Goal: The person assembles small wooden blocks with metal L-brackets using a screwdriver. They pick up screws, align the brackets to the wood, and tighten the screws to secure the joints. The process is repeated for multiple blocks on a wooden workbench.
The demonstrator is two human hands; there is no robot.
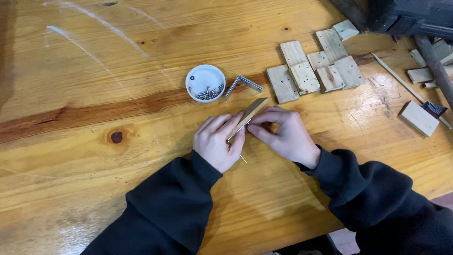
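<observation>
We've got both hands pinching the wood slat on edge, mid-desk — left hand clamps it, right hand at its metal bracket. Best keep it flush — screw cup sits near.

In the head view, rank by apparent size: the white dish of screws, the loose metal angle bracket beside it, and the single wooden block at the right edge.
1. White dish, largest.
2. Wooden block at the right, slightly smaller, though close enough to be unsure.
3. Metal angle bracket, clearly smallest.
</observation>
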